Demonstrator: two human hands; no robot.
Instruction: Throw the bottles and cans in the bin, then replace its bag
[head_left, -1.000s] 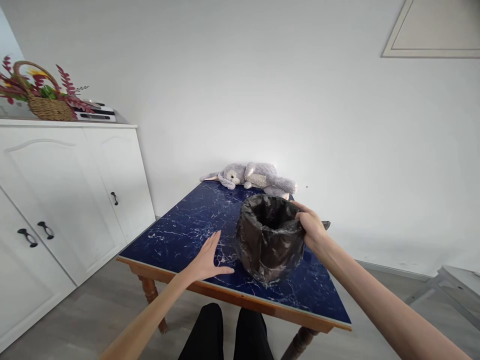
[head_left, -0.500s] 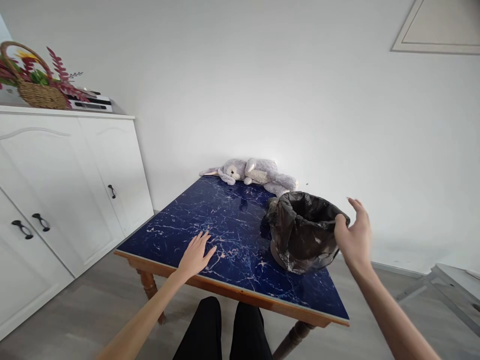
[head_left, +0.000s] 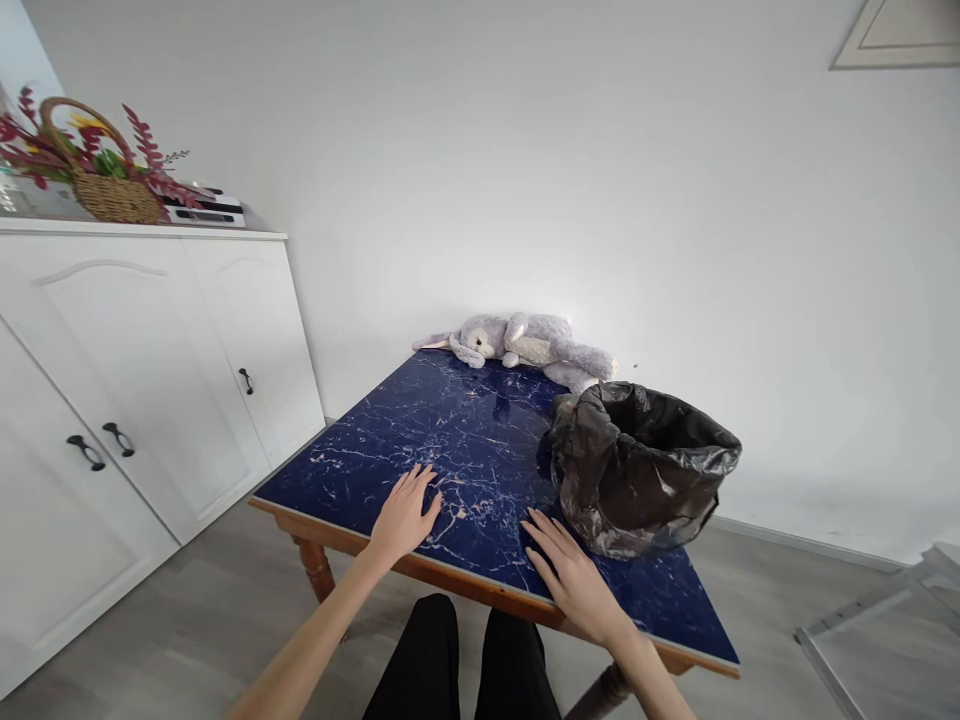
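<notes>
My left hand (head_left: 403, 515) lies flat and open on the blue marbled table (head_left: 420, 430), near its front edge. My right hand (head_left: 574, 575) also rests open on the tabletop, fingers stretched toward a small bin lined with a black plastic bag (head_left: 641, 465). The bin stands at the table's right side, a little beyond my right fingertips and not touched. Neither hand holds anything.
A grey plush toy (head_left: 525, 345) lies at the table's far edge against the white wall. White cabinets (head_left: 135, 370) stand to the left, with a wicker flower basket (head_left: 109, 185) on top. A pale frame (head_left: 885, 640) lies on the floor at right.
My right hand slid the lined bin to the table's right side, let go of its rim, and came down flat on the table. My left hand stayed put.
</notes>
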